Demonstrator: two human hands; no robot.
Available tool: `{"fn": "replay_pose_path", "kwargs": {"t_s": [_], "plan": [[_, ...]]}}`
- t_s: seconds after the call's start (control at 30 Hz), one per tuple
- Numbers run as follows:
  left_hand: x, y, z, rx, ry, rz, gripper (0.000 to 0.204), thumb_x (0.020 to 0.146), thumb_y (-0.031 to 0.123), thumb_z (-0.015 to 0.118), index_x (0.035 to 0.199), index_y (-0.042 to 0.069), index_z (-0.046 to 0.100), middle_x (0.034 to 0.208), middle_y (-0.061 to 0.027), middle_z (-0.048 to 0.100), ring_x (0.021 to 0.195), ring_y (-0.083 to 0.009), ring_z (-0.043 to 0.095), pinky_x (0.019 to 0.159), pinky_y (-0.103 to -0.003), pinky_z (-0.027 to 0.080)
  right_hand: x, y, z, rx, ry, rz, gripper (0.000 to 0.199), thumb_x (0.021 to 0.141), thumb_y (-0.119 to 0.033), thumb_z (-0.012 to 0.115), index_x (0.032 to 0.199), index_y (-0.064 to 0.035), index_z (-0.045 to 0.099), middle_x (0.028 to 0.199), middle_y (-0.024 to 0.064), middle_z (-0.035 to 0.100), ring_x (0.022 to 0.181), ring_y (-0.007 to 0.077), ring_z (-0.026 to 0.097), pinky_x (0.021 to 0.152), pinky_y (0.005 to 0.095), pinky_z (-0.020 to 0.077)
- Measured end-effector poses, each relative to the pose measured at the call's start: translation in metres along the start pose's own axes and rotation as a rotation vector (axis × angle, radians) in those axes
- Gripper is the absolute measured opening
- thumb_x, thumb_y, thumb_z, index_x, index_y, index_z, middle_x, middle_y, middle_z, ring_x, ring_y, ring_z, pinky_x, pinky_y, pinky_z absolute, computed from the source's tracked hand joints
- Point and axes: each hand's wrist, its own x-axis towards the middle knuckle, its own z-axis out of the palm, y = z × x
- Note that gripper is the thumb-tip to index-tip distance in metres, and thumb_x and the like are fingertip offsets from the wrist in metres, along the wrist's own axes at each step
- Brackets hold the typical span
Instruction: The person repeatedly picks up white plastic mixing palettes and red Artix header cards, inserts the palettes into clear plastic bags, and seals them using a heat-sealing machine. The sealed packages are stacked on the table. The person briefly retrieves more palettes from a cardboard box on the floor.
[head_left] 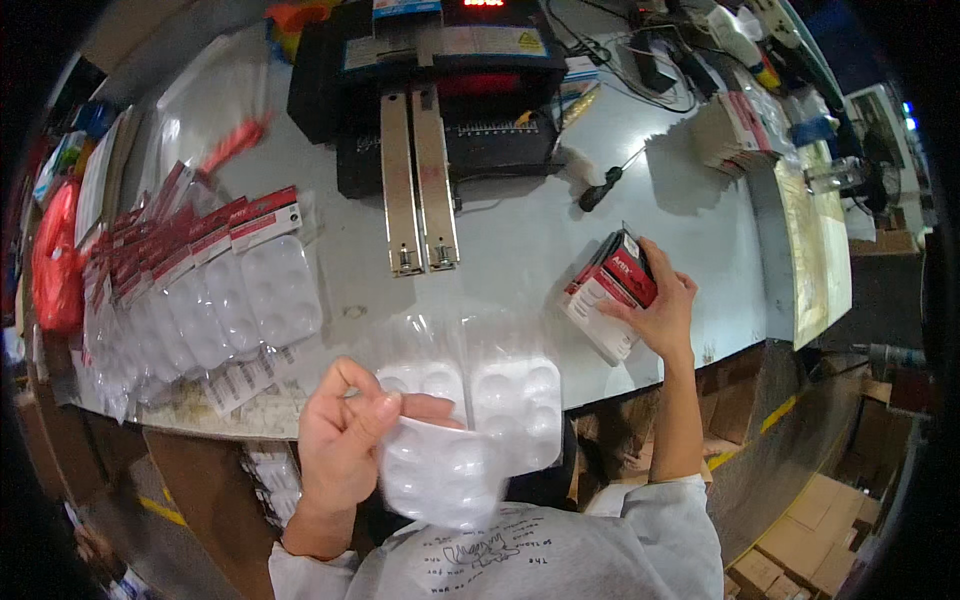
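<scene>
My left hand [345, 430] is closed on a white plastic paint palette [440, 480] with round wells, thumb on top and fingers at its upper edge. Behind it, at the table's front edge, two more white palettes in clear bags lie side by side; the right-hand palette [517, 412] shows fully, and the other is partly hidden by my hand. To the right, my right hand [665, 308] grips a stack of red and white printed cards [620, 275] on the table, thumb on the front and fingers round the far side.
Bagged palettes with red headers [275, 285] lie overlapped at left. A black machine [350, 110] with two metal bars [400, 190] stands at the back centre. A screwdriver [598, 190] lies right of it. More cards [728, 135] and cables [640, 85] occupy the back right.
</scene>
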Motion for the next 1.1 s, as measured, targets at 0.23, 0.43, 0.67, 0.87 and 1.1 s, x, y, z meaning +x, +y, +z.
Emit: {"fn": "replay_pose_path", "kwargs": {"t_s": [0.23, 0.43, 0.67, 0.87, 1.1], "plan": [[0.001, -0.006, -0.012, 0.030, -0.046, 0.018, 0.031, 0.092, 0.014, 0.051, 0.107, -0.012, 0.054, 0.101, -0.0262, 0.062, 0.090, -0.0342, 0.064, 0.080, -0.039, 0.053, 0.004, 0.010, 0.004, 0.092, 0.196, 0.018, 0.066, 0.056, -0.040, 0.083, 0.110, -0.0085, 0.062, 0.086, 0.0029, 0.070, 0.080, 0.0181, 0.062, 0.091, 0.0326, 0.0349], [0.001, -0.008, -0.012, 0.006, -0.088, 0.008, 0.034, 0.094, 0.014, 0.048, 0.113, -0.015, 0.052, 0.104, -0.0255, 0.061, 0.095, -0.0327, 0.063, 0.084, -0.038, 0.051, -0.005, -0.005, 0.005, 0.021, 0.351, 0.011, 0.040, 0.063, -0.030, 0.080, 0.097, -0.0133, 0.070, 0.081, 0.0043, 0.069, 0.073, 0.0218, 0.057, 0.079, 0.0325, 0.0453], [0.007, -0.008, -0.003, 0.216, -0.100, -0.065, 0.028, 0.092, 0.012, 0.051, 0.107, -0.011, 0.058, 0.102, -0.0195, 0.064, 0.095, -0.0240, 0.063, 0.085, -0.031, 0.048, -0.022, -0.104, -0.061, 0.855, -0.127, 0.019, 0.027, 0.073, -0.011, 0.074, 0.095, 0.0025, 0.067, 0.069, 0.0065, 0.065, 0.068, 0.0079, 0.058, 0.059, 0.0227, 0.0465], [0.008, -0.012, -0.007, 0.387, -0.072, 0.066, 0.021, 0.094, 0.012, 0.050, 0.100, -0.003, 0.063, 0.097, -0.0086, 0.068, 0.087, -0.0089, 0.061, 0.080, -0.022, 0.046, -0.006, -0.162, -0.039, 0.668, -0.492, -0.179, 0.024, 0.074, -0.012, 0.074, 0.090, 0.0030, 0.064, 0.072, 0.0040, 0.063, 0.063, 0.0051, 0.054, 0.056, 0.0206, 0.0434], [0.007, -0.021, -0.017, 0.605, 0.049, 0.167, 0.017, 0.090, 0.016, 0.057, 0.088, 0.000, 0.063, 0.057, 0.0002, 0.051, 0.053, -0.0034, 0.041, 0.048, -0.022, 0.034, -0.010, -0.173, -0.032, 0.675, -0.509, -0.328, 0.021, 0.077, -0.014, 0.073, 0.086, 0.0019, 0.063, 0.066, 0.0023, 0.061, 0.058, 0.0035, 0.050, 0.052, 0.0194, 0.0403]]}}
